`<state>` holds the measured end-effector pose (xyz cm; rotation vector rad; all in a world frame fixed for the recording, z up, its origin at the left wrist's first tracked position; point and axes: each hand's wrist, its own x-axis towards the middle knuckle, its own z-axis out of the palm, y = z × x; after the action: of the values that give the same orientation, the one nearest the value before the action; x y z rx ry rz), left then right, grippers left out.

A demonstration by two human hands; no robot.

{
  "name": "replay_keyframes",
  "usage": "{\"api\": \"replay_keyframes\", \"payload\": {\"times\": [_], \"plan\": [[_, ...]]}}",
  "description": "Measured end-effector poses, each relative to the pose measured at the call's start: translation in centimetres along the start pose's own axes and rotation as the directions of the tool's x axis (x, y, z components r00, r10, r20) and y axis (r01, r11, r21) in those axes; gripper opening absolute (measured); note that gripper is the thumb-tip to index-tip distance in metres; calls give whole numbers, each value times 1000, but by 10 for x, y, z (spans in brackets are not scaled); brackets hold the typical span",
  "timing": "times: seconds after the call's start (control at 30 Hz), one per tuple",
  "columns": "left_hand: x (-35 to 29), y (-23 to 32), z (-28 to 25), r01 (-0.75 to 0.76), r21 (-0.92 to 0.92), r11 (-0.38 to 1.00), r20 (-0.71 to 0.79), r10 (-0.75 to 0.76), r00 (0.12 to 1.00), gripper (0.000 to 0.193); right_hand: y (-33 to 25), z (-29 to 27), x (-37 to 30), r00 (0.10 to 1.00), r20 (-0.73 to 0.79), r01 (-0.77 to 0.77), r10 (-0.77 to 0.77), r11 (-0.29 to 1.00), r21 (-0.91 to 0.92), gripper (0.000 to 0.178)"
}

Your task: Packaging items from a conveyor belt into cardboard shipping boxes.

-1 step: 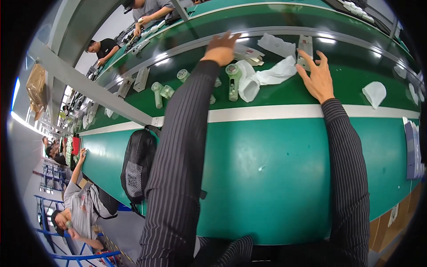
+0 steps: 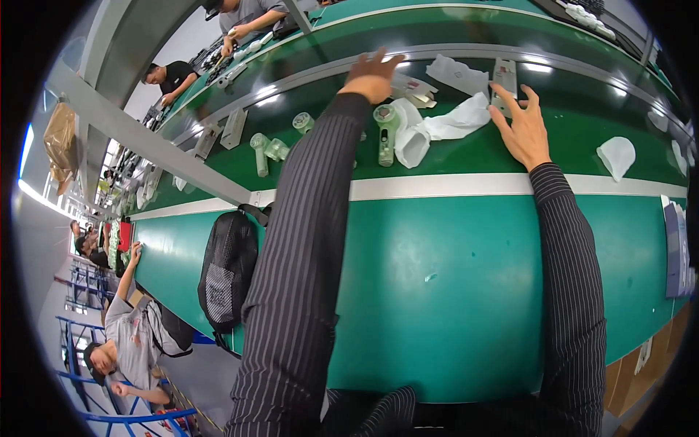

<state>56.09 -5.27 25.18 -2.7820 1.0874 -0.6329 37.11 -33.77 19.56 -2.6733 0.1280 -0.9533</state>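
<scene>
Both my arms reach over the green conveyor belt [image 2: 571, 142]. My left hand [image 2: 368, 79], fingers spread and holding nothing visible, hovers near a crumpled white carton [image 2: 415, 92]. Below it stands a pale green handheld device with a round head [image 2: 386, 138], against a loose white pouch [image 2: 459, 120]. My right hand [image 2: 526, 131] is open, its fingertips close to a slim white box [image 2: 504, 75] and the pouch's right end. Between the hands, farther back, lies another flat white pouch [image 2: 457, 74]. More green devices [image 2: 260, 154] lie left of my left forearm, which partly covers the belt.
A white rail [image 2: 437, 189] divides the belt from the near green tabletop [image 2: 437, 306]. A black mesh bag [image 2: 228, 269] sits left, under a slanting metal post [image 2: 156, 138]. Blue-grey cartons [image 2: 677, 247] stand far right. A person in grey [image 2: 135, 335] is at the left; others work opposite.
My left hand has shifted slightly right; my right hand hardly moves. The person at the left no longer shows the green device in their lower hand. The whole view shifts a little.
</scene>
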Motion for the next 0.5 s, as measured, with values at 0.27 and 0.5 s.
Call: {"api": "replay_keyframes", "payload": {"times": [0.27, 0.5], "plan": [[0, 17, -24, 68, 11, 998, 236, -68, 969, 47, 10, 30, 13, 991, -51, -121, 122, 992, 30, 28], [-119, 59, -110, 169, -852, 496, -49, -396, 917, 75, 3, 12, -1, 865, -452, -89, 218, 953, 290, 41]]}}
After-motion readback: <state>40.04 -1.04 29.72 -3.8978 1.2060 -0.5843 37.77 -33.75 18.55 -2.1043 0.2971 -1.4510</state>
